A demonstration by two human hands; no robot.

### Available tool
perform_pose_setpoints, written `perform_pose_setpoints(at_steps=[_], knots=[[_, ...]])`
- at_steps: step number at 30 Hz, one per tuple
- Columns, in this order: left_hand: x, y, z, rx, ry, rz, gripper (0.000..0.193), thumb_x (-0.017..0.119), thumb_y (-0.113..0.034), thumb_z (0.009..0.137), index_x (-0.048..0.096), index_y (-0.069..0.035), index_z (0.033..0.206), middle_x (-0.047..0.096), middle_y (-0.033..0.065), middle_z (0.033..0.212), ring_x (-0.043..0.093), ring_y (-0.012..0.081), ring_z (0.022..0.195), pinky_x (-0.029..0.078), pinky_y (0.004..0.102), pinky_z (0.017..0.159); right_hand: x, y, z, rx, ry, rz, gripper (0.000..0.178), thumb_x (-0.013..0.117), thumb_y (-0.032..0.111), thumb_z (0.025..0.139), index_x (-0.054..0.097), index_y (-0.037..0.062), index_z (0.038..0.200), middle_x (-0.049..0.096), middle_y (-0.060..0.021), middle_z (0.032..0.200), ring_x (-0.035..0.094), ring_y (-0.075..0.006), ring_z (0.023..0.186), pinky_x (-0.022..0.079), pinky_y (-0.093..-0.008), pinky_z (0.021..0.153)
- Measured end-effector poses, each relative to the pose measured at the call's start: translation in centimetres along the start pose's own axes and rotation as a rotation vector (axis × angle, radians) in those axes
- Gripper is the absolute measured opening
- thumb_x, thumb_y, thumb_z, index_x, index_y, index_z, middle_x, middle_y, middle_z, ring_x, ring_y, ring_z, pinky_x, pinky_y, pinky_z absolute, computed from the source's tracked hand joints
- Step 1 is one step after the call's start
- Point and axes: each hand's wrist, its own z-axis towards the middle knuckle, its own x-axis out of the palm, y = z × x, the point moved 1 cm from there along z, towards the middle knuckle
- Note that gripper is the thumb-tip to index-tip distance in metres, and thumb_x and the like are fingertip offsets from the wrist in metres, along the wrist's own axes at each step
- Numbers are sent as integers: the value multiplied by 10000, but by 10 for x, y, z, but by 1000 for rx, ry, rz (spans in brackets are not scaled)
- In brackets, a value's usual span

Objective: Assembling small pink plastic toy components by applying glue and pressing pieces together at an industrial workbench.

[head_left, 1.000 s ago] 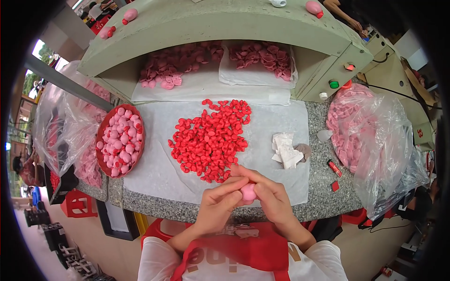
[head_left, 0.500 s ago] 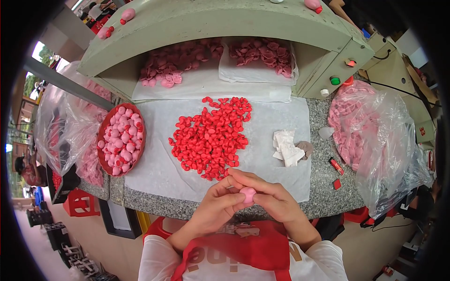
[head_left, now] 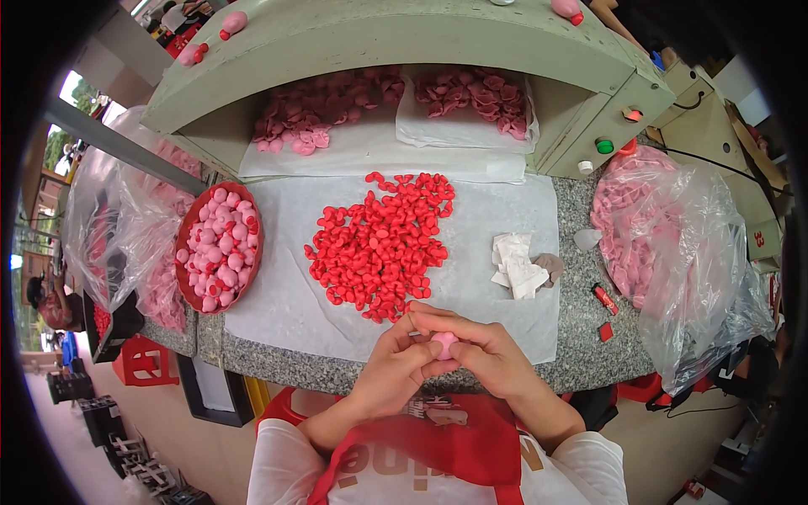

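Observation:
Between both hands, near the front edge of the bench, is a small round pink piece (head_left: pixel 444 344). The fingers of my left hand (head_left: pixel 397 360) close on it from one side, its thumb pressed against the front. My right hand (head_left: pixel 491 358) grips the other side, thumb on the piece and fingers arched over it. Much of the piece is hidden by the fingers. Just beyond my fingertips lies a heap of small, glossy red curved pieces (head_left: pixel 379 244) on white paper (head_left: pixel 278 278).
On the left stands a red-brown basket (head_left: pixel 187 286) full of pink balls with red parts. A green metal cabinet (head_left: pixel 379 42) at the back holds pink shells. Crumpled white paper (head_left: pixel 515 268), a red tube (head_left: pixel 604 299) and a plastic bag of pink pieces (head_left: pixel 690 252) are right.
Both hands stay around the pink piece; the thumbs and fingers have shifted slightly and cover more of it. The view has moved a little.

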Motion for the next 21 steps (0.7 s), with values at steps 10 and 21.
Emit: perform_pose_setpoints(at_steps=[10, 21], knots=[[-4, 2, 0, 27, -39, 56, 222, 437, 18, 829, 431, -16, 1048, 516, 63, 951, 555, 143, 881, 506, 298, 786, 1, -4, 4, 9, -16, 46, 453, 372, -39, 732, 467, -13, 1175, 404, -143, 1273, 339, -209, 1204, 321, -304, 940], [4, 0, 8, 208, 109, -100, 456, 516, -37, 817, 346, -59, 1239, 466, 114, 1180, 463, 225, 1092, 380, 344, 928, 12, 15, 3, -275, -466, -102, 368, 497, -39, 758, 483, -21, 1125, 377, -160, 1255, 347, -246, 1190, 379, -346, 915]])
